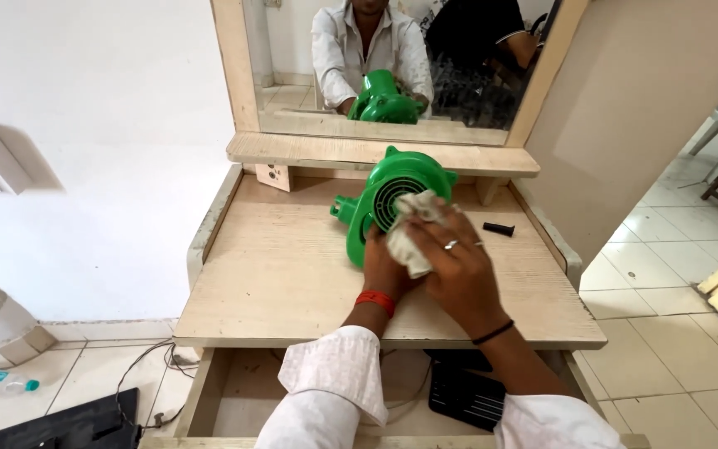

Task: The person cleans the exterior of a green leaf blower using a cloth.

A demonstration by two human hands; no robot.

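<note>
At frame centre, the right hand (459,270) presses a clenched cloth (413,233) against a green blower (380,204); the left hand (384,266) grasps the blower from below, above the desk (276,274).

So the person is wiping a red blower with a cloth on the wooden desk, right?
Not quite: the blower is green, not red. The head view shows the right hand pressing a cloth against it on the wooden desk, the left hand steadying it.
</note>
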